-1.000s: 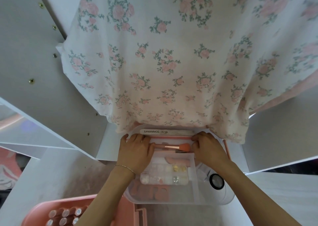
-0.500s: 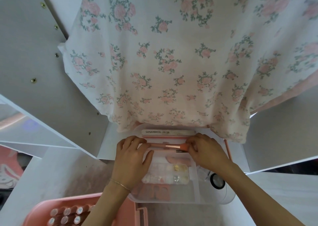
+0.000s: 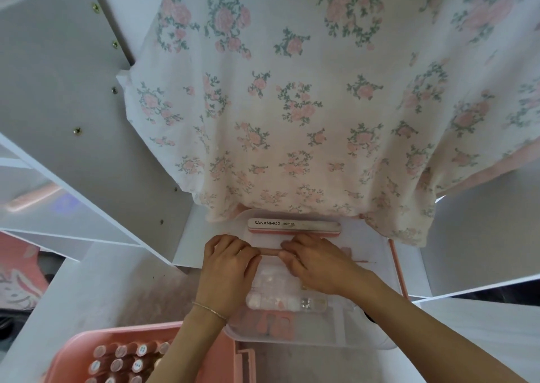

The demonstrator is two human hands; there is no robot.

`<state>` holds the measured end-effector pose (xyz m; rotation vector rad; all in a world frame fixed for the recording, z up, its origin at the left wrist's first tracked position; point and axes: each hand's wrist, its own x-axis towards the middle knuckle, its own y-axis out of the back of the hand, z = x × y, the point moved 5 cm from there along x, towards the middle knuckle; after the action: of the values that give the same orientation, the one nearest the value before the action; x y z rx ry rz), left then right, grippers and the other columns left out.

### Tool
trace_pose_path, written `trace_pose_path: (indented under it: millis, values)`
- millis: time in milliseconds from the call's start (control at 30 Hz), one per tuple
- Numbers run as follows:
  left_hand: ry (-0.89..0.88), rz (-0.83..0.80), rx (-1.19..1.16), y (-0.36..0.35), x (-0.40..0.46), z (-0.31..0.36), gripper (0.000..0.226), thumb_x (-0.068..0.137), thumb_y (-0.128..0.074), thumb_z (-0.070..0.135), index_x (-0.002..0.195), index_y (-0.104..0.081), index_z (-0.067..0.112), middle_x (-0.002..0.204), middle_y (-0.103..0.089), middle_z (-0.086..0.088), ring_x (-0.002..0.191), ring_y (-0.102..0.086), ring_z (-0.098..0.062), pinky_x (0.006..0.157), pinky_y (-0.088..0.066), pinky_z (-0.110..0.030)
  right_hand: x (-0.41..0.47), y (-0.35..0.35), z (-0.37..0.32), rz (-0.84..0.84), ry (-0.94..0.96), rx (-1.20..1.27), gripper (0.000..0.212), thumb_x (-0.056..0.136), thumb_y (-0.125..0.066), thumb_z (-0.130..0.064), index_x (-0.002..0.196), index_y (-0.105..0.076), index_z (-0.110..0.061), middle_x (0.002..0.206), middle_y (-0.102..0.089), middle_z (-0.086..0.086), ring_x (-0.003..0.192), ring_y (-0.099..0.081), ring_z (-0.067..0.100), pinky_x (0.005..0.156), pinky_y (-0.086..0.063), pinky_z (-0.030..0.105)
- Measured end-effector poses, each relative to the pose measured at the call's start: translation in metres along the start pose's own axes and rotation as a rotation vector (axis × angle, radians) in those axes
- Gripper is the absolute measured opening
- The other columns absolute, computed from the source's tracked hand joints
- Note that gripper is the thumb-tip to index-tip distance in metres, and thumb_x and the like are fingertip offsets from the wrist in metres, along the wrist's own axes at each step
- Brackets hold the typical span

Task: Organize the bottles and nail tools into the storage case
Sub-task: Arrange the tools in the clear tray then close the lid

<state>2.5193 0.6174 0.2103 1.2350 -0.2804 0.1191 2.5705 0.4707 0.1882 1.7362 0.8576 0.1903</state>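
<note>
White table (image 3: 117,289) | hands (image 3: 271,260) hide brush (image 3: 270,251) ends | case (image 3: 365,318) contents blurred

A white tabletop (image 3: 122,292) with a faint wood grain carries everything here. Directly on it, near the middle, sits a clear tray (image 3: 365,318), its far end tucked under a hanging floral cloth (image 3: 292,105) that drapes down to the surface. At the near left edge a pink case (image 3: 73,350) stands on the same surface, just beside the tray's near left corner. White panels (image 3: 73,120) rise from the tabletop on the left and right sides.
</note>
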Motion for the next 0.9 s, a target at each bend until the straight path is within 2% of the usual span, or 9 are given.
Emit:
trace_pose_path:
  millis: [67,167,300,433,533,633,700,800,900]
  values:
    - [0.014,0.015,-0.011,-0.001,0.000,-0.002,0.025,0.080,-0.050,0.029,0.068,-0.071,0.019,0.066,-0.065,0.005,0.070,-0.063,-0.020,0.082,-0.032,-0.029,0.000,-0.002,0.002,-0.046,-0.022,0.008,0.046,0.097,-0.022,-0.046,0.112,-0.055,-0.017,0.113,-0.052,0.006,0.109,-0.044,0.022,0.090,-0.039,0.035]
    - [0.030,0.042,-0.020,-0.003,-0.001,-0.004,0.011,0.072,-0.064,0.024,0.074,-0.071,0.017,0.070,-0.066,0.004,0.073,-0.064,-0.022,0.081,-0.031,-0.029,0.001,-0.003,0.006,-0.104,-0.060,0.046,0.042,0.095,-0.030,-0.046,0.115,-0.052,-0.016,0.115,-0.051,0.006,0.107,-0.045,0.021,0.088,-0.041,0.036]
    - [0.065,0.050,-0.032,-0.006,-0.002,-0.006,0.016,0.069,-0.065,0.024,0.082,-0.070,0.014,0.077,-0.067,0.001,0.078,-0.065,-0.024,0.081,-0.031,-0.028,0.006,0.000,0.008,-0.138,-0.063,0.080,0.034,0.092,-0.039,-0.045,0.101,-0.052,-0.014,0.105,-0.057,0.007,0.088,-0.047,0.018,0.074,-0.037,0.030]
    - [0.077,0.064,-0.034,-0.006,-0.002,-0.006,0.021,0.070,-0.068,0.023,0.089,-0.068,0.013,0.085,-0.068,-0.002,0.084,-0.063,-0.025,0.083,-0.031,-0.028,0.006,-0.002,0.010,-0.215,-0.058,0.059,0.045,0.091,-0.037,-0.050,0.121,-0.045,-0.016,0.120,-0.053,0.007,0.108,-0.050,0.024,0.090,-0.041,0.036]
    - [0.069,0.069,-0.039,-0.007,-0.002,-0.007,0.022,0.070,-0.075,0.019,0.090,-0.068,0.013,0.085,-0.068,-0.003,0.083,-0.064,-0.026,0.083,-0.030,-0.028,0.002,0.001,0.012,-0.214,-0.020,0.106,0.042,0.092,-0.037,-0.049,0.114,-0.045,-0.015,0.127,-0.053,0.003,0.109,-0.052,0.024,0.092,-0.044,0.040]
    - [0.071,0.052,-0.033,-0.006,-0.002,-0.007,0.022,0.071,-0.065,0.024,0.089,-0.069,0.013,0.085,-0.068,-0.002,0.083,-0.065,-0.026,0.083,-0.030,-0.028,-0.002,0.006,0.015,-0.160,0.022,0.082,0.029,0.092,-0.038,-0.047,0.098,-0.044,-0.020,0.122,-0.055,0.002,0.102,-0.055,0.021,0.084,-0.047,0.039]
    - [0.069,0.046,-0.038,-0.006,-0.002,-0.007,0.022,0.070,-0.064,0.025,0.089,-0.069,0.013,0.084,-0.068,-0.002,0.082,-0.065,-0.026,0.082,-0.030,-0.027,-0.006,0.008,0.016,-0.090,0.050,0.040,0.021,0.093,-0.037,-0.045,0.086,-0.035,-0.026,0.120,-0.058,-0.002,0.093,-0.056,0.018,0.073,-0.049,0.037]
    - [0.068,0.048,-0.050,-0.005,-0.002,-0.007,0.019,0.071,-0.067,0.023,0.087,-0.070,0.013,0.082,-0.069,-0.001,0.082,-0.065,-0.025,0.082,-0.030,-0.027,-0.009,0.009,0.019,0.013,0.068,-0.016,0.022,0.093,-0.036,-0.046,0.084,-0.032,-0.027,0.119,-0.061,-0.008,0.087,-0.057,0.015,0.065,-0.049,0.034]
    - [0.069,0.045,-0.070,-0.006,-0.002,-0.007,0.023,0.065,-0.081,0.013,0.086,-0.071,0.012,0.080,-0.069,-0.001,0.081,-0.065,-0.025,0.082,-0.030,-0.027,-0.010,0.015,0.022,0.151,0.103,-0.015,0.026,0.093,-0.039,-0.044,0.086,-0.043,-0.019,0.105,-0.067,-0.008,0.080,-0.061,0.015,0.058,-0.042,0.029]
